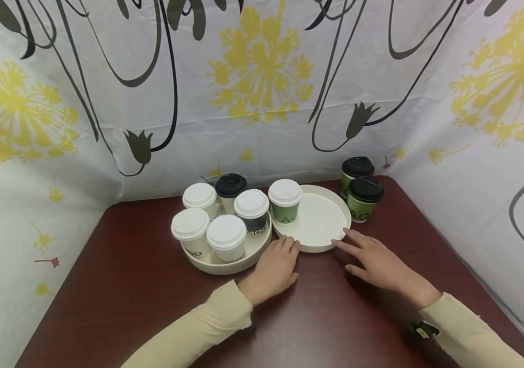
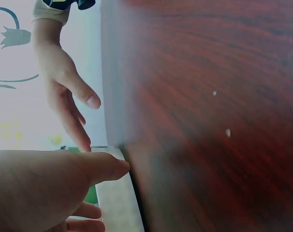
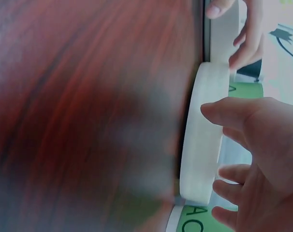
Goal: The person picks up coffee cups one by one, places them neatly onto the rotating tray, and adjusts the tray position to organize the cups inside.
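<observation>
Both hands are at the front of a round cream tray (image 1: 319,220). My left hand (image 1: 276,268) rests its fingertips at the tray's front left rim, thumb held apart. My right hand (image 1: 379,263) is spread, with fingertips right at the front right rim; in the right wrist view its thumb (image 3: 228,112) overlaps the tray's side wall (image 3: 200,140). On the left part of this tray stands a green paper cup with a white lid (image 1: 285,202). Neither hand grips a cup.
A second round tray (image 1: 220,268) at left bears several lidded paper cups, among them a dark cup with a white lid (image 1: 252,212) and a black-lidded cup (image 1: 231,190). Two green cups with black lids (image 1: 363,199) stand right of the cream tray. Patterned cloth (image 1: 243,128) surrounds the table.
</observation>
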Available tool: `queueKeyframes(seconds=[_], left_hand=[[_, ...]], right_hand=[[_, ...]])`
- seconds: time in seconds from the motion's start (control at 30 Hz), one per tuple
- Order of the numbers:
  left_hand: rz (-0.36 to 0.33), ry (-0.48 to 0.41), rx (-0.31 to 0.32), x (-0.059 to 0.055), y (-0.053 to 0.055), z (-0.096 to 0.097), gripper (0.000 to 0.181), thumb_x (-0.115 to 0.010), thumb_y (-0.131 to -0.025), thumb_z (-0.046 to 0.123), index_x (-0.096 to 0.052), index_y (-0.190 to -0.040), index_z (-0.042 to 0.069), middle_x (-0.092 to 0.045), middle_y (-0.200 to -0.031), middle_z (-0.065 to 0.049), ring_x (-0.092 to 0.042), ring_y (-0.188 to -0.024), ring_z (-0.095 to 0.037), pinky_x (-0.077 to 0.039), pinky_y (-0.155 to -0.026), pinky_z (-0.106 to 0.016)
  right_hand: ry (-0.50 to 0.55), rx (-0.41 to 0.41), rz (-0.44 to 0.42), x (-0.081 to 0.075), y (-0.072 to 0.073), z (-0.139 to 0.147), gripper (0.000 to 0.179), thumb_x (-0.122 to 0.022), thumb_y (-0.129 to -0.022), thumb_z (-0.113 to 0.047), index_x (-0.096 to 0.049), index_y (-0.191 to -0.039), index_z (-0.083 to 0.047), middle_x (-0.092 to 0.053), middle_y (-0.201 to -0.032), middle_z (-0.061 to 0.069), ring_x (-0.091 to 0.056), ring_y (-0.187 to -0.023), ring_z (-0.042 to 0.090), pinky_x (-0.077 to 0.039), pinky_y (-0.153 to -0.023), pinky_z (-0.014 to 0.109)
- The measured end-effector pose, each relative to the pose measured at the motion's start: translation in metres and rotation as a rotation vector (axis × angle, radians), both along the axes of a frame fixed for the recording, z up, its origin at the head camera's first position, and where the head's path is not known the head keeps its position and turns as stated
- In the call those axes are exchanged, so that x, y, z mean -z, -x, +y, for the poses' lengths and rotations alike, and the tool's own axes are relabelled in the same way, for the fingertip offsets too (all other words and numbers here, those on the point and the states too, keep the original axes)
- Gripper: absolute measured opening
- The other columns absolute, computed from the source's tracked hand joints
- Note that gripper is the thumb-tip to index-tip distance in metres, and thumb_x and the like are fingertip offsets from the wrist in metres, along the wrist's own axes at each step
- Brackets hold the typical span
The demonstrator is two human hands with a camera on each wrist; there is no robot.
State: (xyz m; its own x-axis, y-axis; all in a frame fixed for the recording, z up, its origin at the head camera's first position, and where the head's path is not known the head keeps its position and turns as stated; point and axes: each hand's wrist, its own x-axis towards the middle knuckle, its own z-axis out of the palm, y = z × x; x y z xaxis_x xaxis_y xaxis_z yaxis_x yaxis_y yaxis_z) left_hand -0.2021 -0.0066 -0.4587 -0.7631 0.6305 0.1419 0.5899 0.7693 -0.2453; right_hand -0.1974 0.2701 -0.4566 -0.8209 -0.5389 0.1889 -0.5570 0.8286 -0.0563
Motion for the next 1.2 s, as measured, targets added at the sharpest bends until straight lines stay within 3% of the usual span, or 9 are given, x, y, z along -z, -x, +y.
queueKeyframes(seconds=[0.27, 0.6, 0.87, 1.03, 1.2], left_hand=[[-0.024, -0.013, -0.014, -0.001, 0.004, -0.001, 0.075, -0.068, -0.087, 0.052, -0.047, -0.140, 0.004, -0.052, -0.127, -0.009, -0.052, -0.127, -0.024, -0.046, -0.106, -0.034], [-0.025, -0.035, 0.047, -0.002, -0.004, 0.007, 0.073, -0.068, -0.087, 0.051, -0.048, -0.141, 0.005, -0.053, -0.129, -0.008, -0.051, -0.126, -0.024, -0.044, -0.108, -0.036], [-0.033, -0.005, 0.042, -0.007, -0.004, 0.007, 0.075, -0.069, -0.086, 0.052, -0.047, -0.143, 0.007, -0.053, -0.132, -0.007, -0.051, -0.129, -0.024, -0.044, -0.108, -0.035], [-0.050, 0.002, 0.043, -0.007, -0.005, 0.007, 0.077, -0.069, -0.086, 0.052, -0.046, -0.144, 0.007, -0.052, -0.133, -0.008, -0.050, -0.130, -0.024, -0.044, -0.108, -0.035], [-0.059, -0.006, 0.040, -0.007, -0.006, 0.007, 0.078, -0.069, -0.086, 0.052, -0.045, -0.145, 0.006, -0.052, -0.133, -0.008, -0.049, -0.130, -0.025, -0.045, -0.108, -0.036]], right_hand=[[-0.022, 0.005, -0.033, -0.002, 0.000, 0.003, 0.066, -0.075, -0.086, -0.026, -0.049, -0.147, -0.023, -0.044, -0.151, 0.023, -0.048, -0.136, 0.039, -0.045, -0.102, 0.060], [-0.022, 0.007, -0.024, -0.001, -0.004, -0.003, 0.068, -0.076, -0.085, -0.026, -0.049, -0.147, -0.022, -0.045, -0.150, 0.025, -0.048, -0.136, 0.039, -0.045, -0.102, 0.060], [-0.021, 0.012, -0.031, -0.003, -0.005, -0.004, 0.067, -0.076, -0.085, -0.027, -0.049, -0.147, -0.023, -0.046, -0.150, 0.024, -0.049, -0.136, 0.039, -0.044, -0.103, 0.061], [0.007, 0.011, 0.002, -0.010, 0.004, -0.001, 0.060, -0.073, -0.088, -0.026, -0.052, -0.144, -0.021, -0.052, -0.145, 0.024, -0.055, -0.129, 0.041, -0.046, -0.101, 0.060], [0.140, 0.089, 0.106, -0.033, 0.023, 0.007, 0.052, -0.071, -0.089, -0.025, -0.057, -0.139, -0.015, -0.057, -0.137, 0.022, -0.059, -0.119, 0.044, -0.049, -0.093, 0.061]])
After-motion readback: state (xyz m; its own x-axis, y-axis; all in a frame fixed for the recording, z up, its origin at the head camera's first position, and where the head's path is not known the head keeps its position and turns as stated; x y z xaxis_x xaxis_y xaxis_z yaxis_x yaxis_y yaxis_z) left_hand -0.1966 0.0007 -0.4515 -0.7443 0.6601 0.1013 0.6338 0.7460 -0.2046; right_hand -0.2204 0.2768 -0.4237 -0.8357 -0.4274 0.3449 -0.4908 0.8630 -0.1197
